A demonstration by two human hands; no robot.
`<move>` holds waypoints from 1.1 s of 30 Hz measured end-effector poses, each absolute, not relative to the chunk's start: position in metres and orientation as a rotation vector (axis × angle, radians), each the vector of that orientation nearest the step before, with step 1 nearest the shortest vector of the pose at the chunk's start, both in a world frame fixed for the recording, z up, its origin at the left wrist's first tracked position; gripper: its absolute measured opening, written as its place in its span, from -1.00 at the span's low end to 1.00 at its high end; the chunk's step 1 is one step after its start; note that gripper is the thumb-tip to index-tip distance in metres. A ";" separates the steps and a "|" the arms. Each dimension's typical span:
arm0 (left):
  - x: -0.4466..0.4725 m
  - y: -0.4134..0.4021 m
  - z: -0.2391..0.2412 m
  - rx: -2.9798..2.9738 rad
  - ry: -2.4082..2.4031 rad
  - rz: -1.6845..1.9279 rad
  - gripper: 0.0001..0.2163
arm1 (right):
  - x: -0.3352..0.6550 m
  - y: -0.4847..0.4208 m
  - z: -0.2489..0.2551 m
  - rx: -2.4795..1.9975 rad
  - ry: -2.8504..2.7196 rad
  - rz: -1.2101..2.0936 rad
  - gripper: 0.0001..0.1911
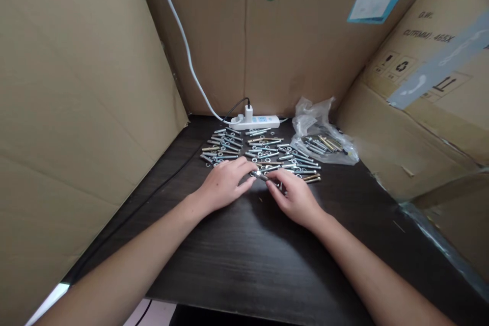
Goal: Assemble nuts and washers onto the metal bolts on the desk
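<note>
A metal bolt [261, 176] bridges the small gap between my hands, just in front of the laid-out hardware. Thumb and fingertips of my left hand [228, 182] are closed around its left end, where something small and shiny shows, perhaps a nut or washer. My right hand [294, 197] pinches the bolt's other end, which its fingers partly hide. Behind them lie rows of bolts [301, 161], silver and some brass-coloured, with loose washers [254, 160] among them.
A clear plastic bag [313, 117] at the back right holds more bolts. At the back, a white power strip [255, 122] has a plug and cables. A black cable [164, 182] crosses the dark table [229, 260] on the left. Cardboard walls [214, 35] surround the table.
</note>
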State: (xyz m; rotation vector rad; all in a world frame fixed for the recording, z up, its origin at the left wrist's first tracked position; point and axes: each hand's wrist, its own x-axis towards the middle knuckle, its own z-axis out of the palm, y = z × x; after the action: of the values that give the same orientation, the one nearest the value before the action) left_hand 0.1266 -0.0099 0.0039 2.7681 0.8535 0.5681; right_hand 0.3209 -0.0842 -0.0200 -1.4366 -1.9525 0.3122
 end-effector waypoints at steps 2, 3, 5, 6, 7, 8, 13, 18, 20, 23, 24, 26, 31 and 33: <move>0.128 -0.010 0.002 2.733 0.856 0.590 -0.85 | 0.321 -0.082 -0.020 -1.414 -1.952 0.174 -0.84; 0.128 -0.009 0.001 2.717 0.858 0.602 -0.86 | 0.323 -0.081 -0.019 -1.407 -1.950 0.097 -0.84; 0.128 -0.009 0.001 2.690 0.862 0.616 -0.87 | 0.332 -0.074 -0.017 -1.427 -1.941 -0.053 -0.83; 0.127 -0.008 0.002 2.675 0.871 0.626 -0.86 | 0.340 -0.069 -0.016 -1.456 -1.934 -0.119 -0.83; 0.127 -0.008 0.002 2.659 0.884 0.635 -0.86 | 0.352 -0.064 -0.015 -1.493 -1.911 -0.179 -0.81; 0.126 -0.007 0.003 2.645 0.900 0.645 -0.86 | 0.365 -0.057 -0.015 -1.537 -1.857 -0.233 -0.80; 0.123 -0.007 0.004 2.616 0.908 0.644 -0.87 | 0.449 -0.021 -0.025 -1.904 -1.523 -0.390 -0.72; 0.122 -0.007 0.004 2.602 0.898 0.635 -0.88 | 0.487 -0.005 -0.042 -2.075 -1.421 -0.346 -0.68; 0.122 -0.008 0.003 2.587 0.920 0.636 -0.89 | 0.488 -0.003 -0.047 -2.085 -1.416 -0.334 -0.67; 0.123 -0.009 0.002 2.585 0.890 0.615 -0.89 | 0.487 -0.001 -0.051 -2.093 -1.402 -0.322 -0.66; 0.124 -0.010 0.001 2.587 0.874 0.607 -0.89 | 0.487 0.000 -0.052 -2.091 -1.401 -0.318 -0.66; 0.124 -0.011 0.001 2.589 0.861 0.599 -0.88 | 0.488 0.000 -0.053 -2.080 -1.414 -0.310 -0.66; 0.122 -0.008 -0.001 2.588 0.921 0.562 -0.88 | 0.485 -0.005 -0.046 -2.038 -1.447 -0.319 -0.64; 0.122 -0.005 -0.002 2.595 0.973 0.556 -0.88 | 0.474 -0.009 -0.038 -1.993 -1.467 -0.330 -0.65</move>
State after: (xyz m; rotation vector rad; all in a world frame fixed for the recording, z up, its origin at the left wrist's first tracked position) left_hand 0.1216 -0.0045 -0.0017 2.5949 0.9731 0.5559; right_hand 0.4739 -0.0093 -0.0379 -1.9931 -1.4668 -0.3301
